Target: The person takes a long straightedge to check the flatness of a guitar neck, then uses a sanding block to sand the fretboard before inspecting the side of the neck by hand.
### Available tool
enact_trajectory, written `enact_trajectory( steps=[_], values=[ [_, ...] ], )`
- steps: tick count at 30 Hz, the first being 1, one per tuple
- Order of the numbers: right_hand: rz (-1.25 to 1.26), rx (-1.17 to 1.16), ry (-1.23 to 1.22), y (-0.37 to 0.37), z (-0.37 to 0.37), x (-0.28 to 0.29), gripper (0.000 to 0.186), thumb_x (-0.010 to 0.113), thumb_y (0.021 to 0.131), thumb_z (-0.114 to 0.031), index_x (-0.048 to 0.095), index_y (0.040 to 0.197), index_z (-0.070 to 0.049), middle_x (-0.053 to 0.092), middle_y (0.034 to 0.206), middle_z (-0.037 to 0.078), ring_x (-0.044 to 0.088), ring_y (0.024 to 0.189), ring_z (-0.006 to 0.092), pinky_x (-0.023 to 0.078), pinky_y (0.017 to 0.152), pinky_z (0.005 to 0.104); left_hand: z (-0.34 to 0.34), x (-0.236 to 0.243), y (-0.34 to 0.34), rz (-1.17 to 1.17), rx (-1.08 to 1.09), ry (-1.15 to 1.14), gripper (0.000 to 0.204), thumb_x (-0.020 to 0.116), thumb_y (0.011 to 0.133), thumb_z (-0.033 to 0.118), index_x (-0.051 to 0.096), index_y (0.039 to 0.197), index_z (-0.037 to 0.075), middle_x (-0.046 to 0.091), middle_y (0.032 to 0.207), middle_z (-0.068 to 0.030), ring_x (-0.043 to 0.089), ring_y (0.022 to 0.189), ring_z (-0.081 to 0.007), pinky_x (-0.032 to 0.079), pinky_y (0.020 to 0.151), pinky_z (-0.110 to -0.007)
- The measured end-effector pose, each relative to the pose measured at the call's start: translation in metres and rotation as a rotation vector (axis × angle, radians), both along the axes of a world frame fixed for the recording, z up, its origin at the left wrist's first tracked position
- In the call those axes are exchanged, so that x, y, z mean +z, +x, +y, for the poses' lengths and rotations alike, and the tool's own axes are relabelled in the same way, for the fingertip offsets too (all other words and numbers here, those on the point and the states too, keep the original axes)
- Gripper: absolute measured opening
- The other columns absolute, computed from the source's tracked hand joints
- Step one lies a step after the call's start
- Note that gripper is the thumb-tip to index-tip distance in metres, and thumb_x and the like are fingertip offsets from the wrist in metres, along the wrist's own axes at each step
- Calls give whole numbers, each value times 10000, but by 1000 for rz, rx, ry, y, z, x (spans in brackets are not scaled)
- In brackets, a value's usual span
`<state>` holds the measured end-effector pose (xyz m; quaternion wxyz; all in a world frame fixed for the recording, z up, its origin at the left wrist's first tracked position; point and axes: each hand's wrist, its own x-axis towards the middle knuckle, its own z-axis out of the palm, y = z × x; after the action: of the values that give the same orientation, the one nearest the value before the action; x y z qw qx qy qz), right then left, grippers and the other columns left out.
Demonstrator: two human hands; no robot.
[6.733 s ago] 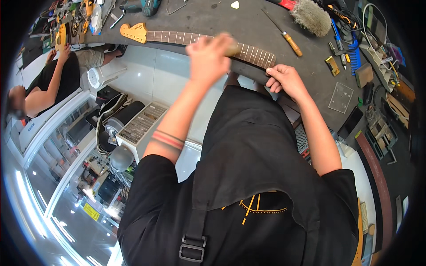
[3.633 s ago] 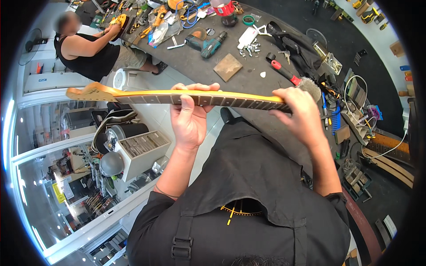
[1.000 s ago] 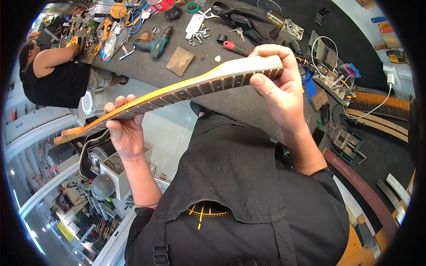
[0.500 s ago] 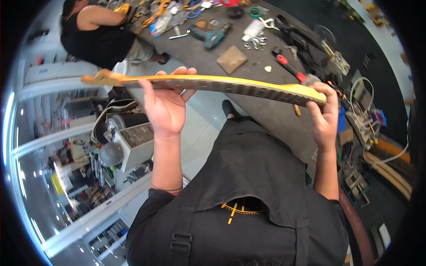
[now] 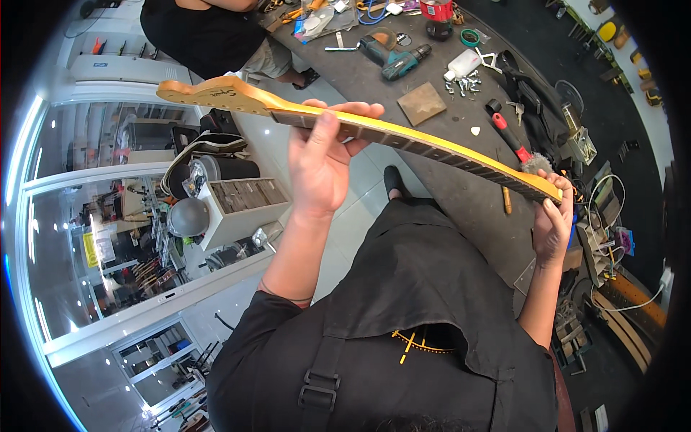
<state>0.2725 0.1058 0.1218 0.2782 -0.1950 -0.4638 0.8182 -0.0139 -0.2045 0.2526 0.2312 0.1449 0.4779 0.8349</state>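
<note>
A guitar neck (image 5: 410, 140) with a yellow-amber edge and a dark fretted fingerboard is held up in front of me, its headstock (image 5: 216, 93) to the left. My left hand (image 5: 324, 169) is closed round the neck near the headstock, thumb across the fingerboard and fingers behind. At the heel on the right, my right hand (image 5: 556, 219) pinches the end between thumb and fingers. The neck slopes down from left to right.
Below lies a dark workbench (image 5: 461, 194) bearing a teal drill (image 5: 396, 59), a brown square block (image 5: 422, 104), a white bottle (image 5: 463, 65), a red-handled tool (image 5: 509, 137) and small metal parts. A person in black (image 5: 198, 36) stands at far left, near a box of wooden blocks (image 5: 248, 196).
The neck has tilted, its headstock end rising and its heel end dropping. Both hands now appear farther right, and my left thumb lies over the fingerboard. The whole view has shifted.
</note>
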Motion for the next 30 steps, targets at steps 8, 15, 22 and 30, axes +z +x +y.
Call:
enact_trajectory(
  steps=[8, 15, 22, 30],
  values=[
    [90, -59, -241, 2, 8, -39, 462, 676, 741, -47, 571, 1189, -87, 587, 1254, 82, 550, 1436, 313, 312, 1366, 558, 5, 3, 6, 94, -182, 40, 720, 297, 1143, 743, 623, 1359, 139, 695, 1376, -368, 685, 1326, -519, 614, 1070, -594],
    [131, -76, -287, 7, 9, -49, 434, 637, 704, -7, 574, 1123, -102, 595, 1206, 73, 581, 1387, 310, 319, 1368, 562, 9, 5, 14, 74, -179, 29, 659, 317, 1177, 663, 599, 1367, 99, 726, 1325, -345, 715, 1290, -479, 602, 1092, -591],
    [132, -89, -303, 11, 8, -46, 439, 642, 701, -10, 576, 1124, -107, 602, 1220, 72, 580, 1393, 312, 318, 1369, 560, 15, 0, 20, 91, -135, -17, 263, 496, 1207, 316, 530, 1376, 117, 723, 1361, -308, 718, 1303, -431, 612, 1081, -549],
    [-106, 97, -153, -29, -40, -50, 444, 574, 652, -5, 516, 1084, -90, 593, 1340, 123, 497, 1514, 320, 357, 1320, 502, 50, -65, 73, -109, -60, -22, 363, 667, 1070, -51, 487, 1313, 151, 721, 1343, -189, 689, 1332, -362, 509, 1191, -536]
  ],
)
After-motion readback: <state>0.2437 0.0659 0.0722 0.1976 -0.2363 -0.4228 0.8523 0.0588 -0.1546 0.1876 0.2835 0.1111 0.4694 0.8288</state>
